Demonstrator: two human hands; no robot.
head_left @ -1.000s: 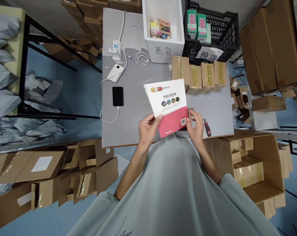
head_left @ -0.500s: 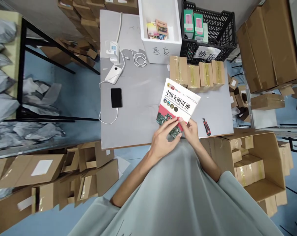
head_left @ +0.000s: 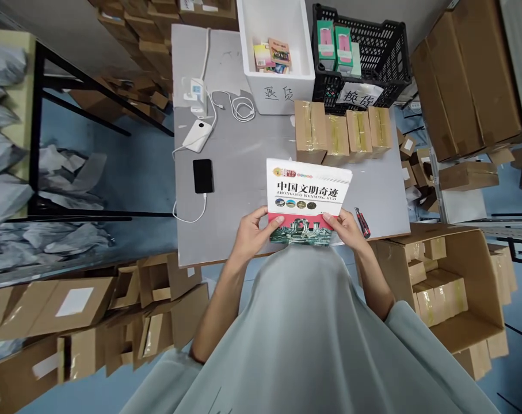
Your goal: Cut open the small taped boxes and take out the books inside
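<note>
A book (head_left: 308, 198) with a white and red cover, Chinese lettering and a row of small round pictures is held over the table's front edge, close to my body. My left hand (head_left: 254, 231) grips its left edge, thumb on the cover and fingers behind. On the opposite edge my right hand (head_left: 346, 227) pinches it the same way. Just right of my right hand a red and black utility knife (head_left: 362, 223) lies on the grey table (head_left: 239, 172).
At the back stand a white bin (head_left: 279, 95) holding small books and a black crate (head_left: 384, 63) with green-pink boxes. Several taped cartons (head_left: 310, 129) stand before them. A black phone (head_left: 203, 176) and a white power bank (head_left: 197, 135) lie left, with cables. An open carton (head_left: 480, 282) stands at right.
The book has turned from a tilt to nearly level and come closer to my body. My left hand has moved left from the book's lower middle to its left edge.
</note>
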